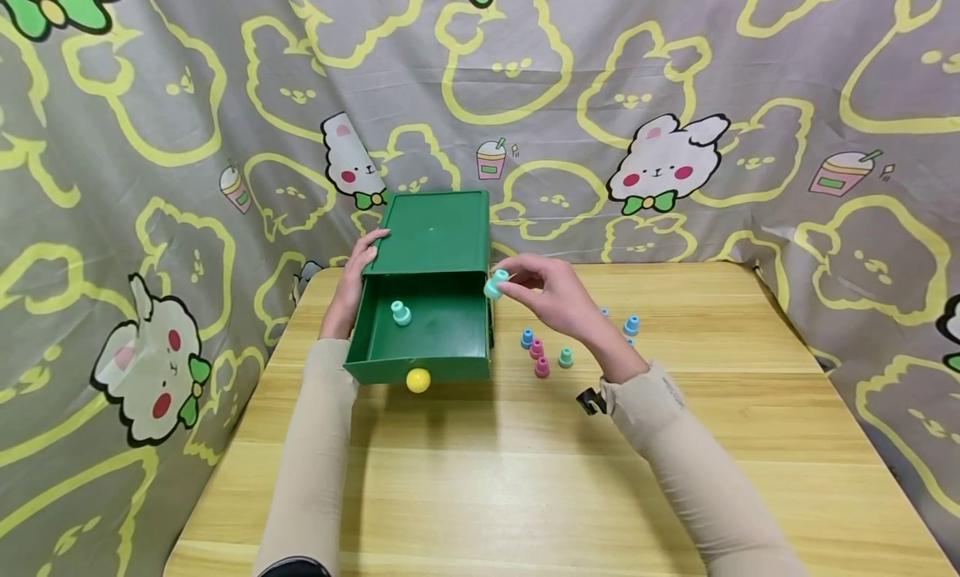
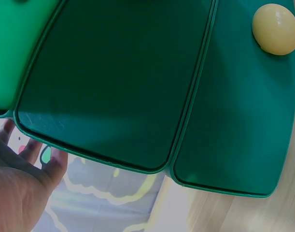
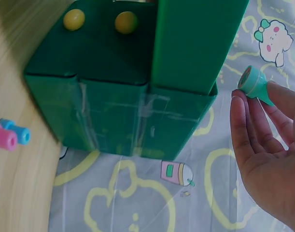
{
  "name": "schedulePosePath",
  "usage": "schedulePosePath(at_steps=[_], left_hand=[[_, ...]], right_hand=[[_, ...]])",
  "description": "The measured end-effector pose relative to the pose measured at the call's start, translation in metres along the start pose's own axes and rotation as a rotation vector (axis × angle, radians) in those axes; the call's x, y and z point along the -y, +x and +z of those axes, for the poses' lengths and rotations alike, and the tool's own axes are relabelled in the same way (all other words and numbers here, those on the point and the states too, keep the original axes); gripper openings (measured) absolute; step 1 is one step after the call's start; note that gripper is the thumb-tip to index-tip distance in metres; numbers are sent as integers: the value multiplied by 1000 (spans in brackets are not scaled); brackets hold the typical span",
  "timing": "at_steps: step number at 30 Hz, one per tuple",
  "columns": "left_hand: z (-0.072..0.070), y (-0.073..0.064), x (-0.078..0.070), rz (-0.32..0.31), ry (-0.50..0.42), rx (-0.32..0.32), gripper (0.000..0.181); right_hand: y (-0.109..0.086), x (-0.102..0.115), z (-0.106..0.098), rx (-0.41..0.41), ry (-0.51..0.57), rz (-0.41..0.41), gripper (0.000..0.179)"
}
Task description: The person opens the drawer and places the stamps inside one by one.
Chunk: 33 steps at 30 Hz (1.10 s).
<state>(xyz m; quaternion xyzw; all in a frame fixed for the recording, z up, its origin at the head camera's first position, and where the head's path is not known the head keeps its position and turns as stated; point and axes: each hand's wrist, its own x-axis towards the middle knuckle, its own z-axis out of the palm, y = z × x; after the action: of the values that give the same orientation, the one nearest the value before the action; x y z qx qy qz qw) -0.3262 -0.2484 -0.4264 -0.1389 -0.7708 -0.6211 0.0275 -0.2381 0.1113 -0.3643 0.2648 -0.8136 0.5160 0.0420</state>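
Observation:
A green drawer cabinet [image 1: 435, 231] stands at the back of the table, its top drawer [image 1: 457, 370] pulled out by a yellow knob side facing me. Inside that drawer is one teal stamp [image 1: 401, 313]. My right hand [image 1: 555, 293] pinches another teal stamp [image 3: 253, 83] between thumb and fingers, up by the drawer's right edge. In the right wrist view its round, reddish printed end faces away from the palm. My left hand [image 1: 352, 281] rests along the cabinet's left side, fingers extended at its upper edge. The left wrist view shows that hand's spread fingers beside the green wall.
Several small stamps stand on the wooden table [image 1: 480, 477] right of the cabinet: blue [image 1: 527, 338], pink [image 1: 542, 367] and teal [image 1: 566, 358], with another blue stamp [image 1: 632, 325] farther right, partly behind my forearm. A patterned grey curtain [image 1: 555, 77] hangs behind the table.

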Motion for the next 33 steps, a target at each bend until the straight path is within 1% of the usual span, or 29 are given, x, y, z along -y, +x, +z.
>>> schedulePosePath(at_steps=[6, 9, 21, 26, 29, 33], left_hand=[[2, 1, 0, 7, -3, 3, 50], [3, 1, 0, 4, -4, 5, 50], [2, -1, -1, -18, 15, -3, 50], [1, 1, 0, -9, 3, 0, 51], [0, 1, 0, -21, 4, -5, 51], [-2, 2, 0, -40, -5, 5, 51]], right_hand=[[9, 7, 9, 13, 21, -46, 21], [12, 10, 14, 24, 33, -57, 22], [27, 23, 35, 80, 36, -50, 22], [34, 25, 42, 99, 14, -45, 23], [38, 25, 46, 108, 7, -46, 24], [43, 25, 53, 117, -12, -52, 23]])
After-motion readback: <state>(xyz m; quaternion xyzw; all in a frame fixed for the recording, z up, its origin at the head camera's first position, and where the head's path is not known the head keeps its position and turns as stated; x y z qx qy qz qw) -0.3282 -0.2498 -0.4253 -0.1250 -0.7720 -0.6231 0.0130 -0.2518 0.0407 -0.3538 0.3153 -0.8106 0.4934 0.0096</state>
